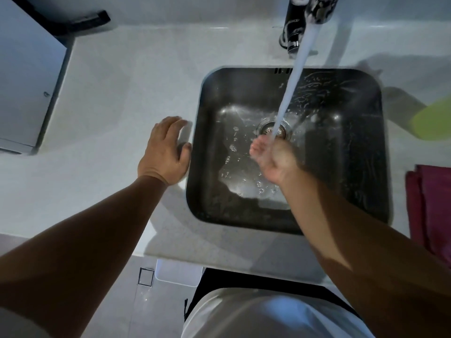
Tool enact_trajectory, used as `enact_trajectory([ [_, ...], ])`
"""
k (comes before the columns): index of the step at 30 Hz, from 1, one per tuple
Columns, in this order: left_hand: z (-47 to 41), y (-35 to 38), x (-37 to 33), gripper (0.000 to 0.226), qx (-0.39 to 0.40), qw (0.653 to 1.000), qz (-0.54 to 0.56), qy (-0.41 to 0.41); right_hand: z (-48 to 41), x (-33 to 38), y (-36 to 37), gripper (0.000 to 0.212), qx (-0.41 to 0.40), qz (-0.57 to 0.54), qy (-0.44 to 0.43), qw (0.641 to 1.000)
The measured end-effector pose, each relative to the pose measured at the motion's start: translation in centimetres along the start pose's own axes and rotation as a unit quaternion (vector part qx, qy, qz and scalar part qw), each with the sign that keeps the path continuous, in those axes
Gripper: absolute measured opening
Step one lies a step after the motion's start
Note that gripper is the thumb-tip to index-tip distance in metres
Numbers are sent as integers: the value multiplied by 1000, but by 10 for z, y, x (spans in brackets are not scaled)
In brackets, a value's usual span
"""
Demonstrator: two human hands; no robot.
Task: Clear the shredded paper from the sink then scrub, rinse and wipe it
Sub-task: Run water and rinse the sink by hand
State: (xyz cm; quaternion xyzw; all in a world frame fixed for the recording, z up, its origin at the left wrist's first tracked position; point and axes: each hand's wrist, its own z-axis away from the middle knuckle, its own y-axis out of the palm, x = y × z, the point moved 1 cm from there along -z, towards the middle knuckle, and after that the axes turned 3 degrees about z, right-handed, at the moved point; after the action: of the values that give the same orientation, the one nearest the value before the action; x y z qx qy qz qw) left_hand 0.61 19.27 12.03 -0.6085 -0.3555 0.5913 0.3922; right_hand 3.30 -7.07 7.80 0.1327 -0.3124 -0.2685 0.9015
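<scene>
Head view: the left hand (166,150) lies palm down and relaxed on the white countertop (109,93), fingers spread and holding nothing, its fingertips just beside the sink's rim at the basin's 9 o'clock edge. The right hand (271,159) reaches into the basin from 5 o'clock, palm up and loosely cupped under the running water (295,76); it is blurred, and nothing shows in its grasp. The stream slants from the tap (312,11) at 12 o'clock down toward 7 o'clock and strikes the right hand just at the near side of the round metal drain (266,126). The sink (353,167) is a dark steel basin set into the countertop, right of the frame's centre. It is nearly square with rounded corners, its slightly longer side running from 9 to 3 o'clock, and its floor is wet with bubbles and a sheet of water at 7 o'clock of the drain. Droplets streak its back wall near 1 o'clock. Beyond the basin at 3 o'clock a yellow-green object (432,120) is cut off by the frame edge, and a folded maroon cloth (432,203) lies at 4 o'clock on the counter. A pale cabinet panel (26,81) stands at 10 o'clock.
</scene>
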Motion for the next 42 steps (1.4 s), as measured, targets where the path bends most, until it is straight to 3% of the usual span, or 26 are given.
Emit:
enact_trajectory([
  [4,0,1,0,54,-1,1000,-3,0,35,-58,29,21,81,245,55,965],
  [5,0,1,0,54,-2,1000,-3,2,44,-74,34,24,108,332,55,936],
  [8,-1,1,1,53,-3,1000,-5,4,54,-103,36,37,176,620,6,765],
  [9,-1,1,1,54,-4,1000,-5,3,53,-103,35,37,188,634,7,750],
  [13,0,2,1,56,-2,1000,-3,-2,45,-76,26,34,196,460,93,861],
  [17,0,2,2,57,-4,1000,-1,-3,17,-28,5,41,52,181,70,980],
  [19,0,2,3,57,-2,1000,-1,-6,3,-12,-4,43,42,12,44,998],
  [22,1,3,3,57,-3,1000,2,-8,-20,7,-13,29,63,-204,44,976],
  [25,0,3,3,57,-6,1000,-2,-6,-26,22,-14,17,1,-131,11,991],
  [29,1,3,3,56,-5,1000,-3,-6,-6,8,4,15,91,-58,-21,994],
  [32,1,2,1,56,-7,1000,-2,-4,21,-27,19,14,75,104,72,989],
  [35,0,1,1,56,-7,1000,-3,1,56,-70,38,20,188,320,172,912],
  [37,0,2,2,56,-7,1000,-5,2,71,-84,45,28,240,439,171,849],
  [38,0,2,2,56,-8,1000,-6,3,74,-84,45,33,252,457,170,836],
  [40,0,2,2,56,-10,1000,-7,2,71,-69,42,38,257,428,182,847],
  [42,0,3,2,56,-10,1000,-3,-2,57,-48,34,41,216,378,161,886],
])
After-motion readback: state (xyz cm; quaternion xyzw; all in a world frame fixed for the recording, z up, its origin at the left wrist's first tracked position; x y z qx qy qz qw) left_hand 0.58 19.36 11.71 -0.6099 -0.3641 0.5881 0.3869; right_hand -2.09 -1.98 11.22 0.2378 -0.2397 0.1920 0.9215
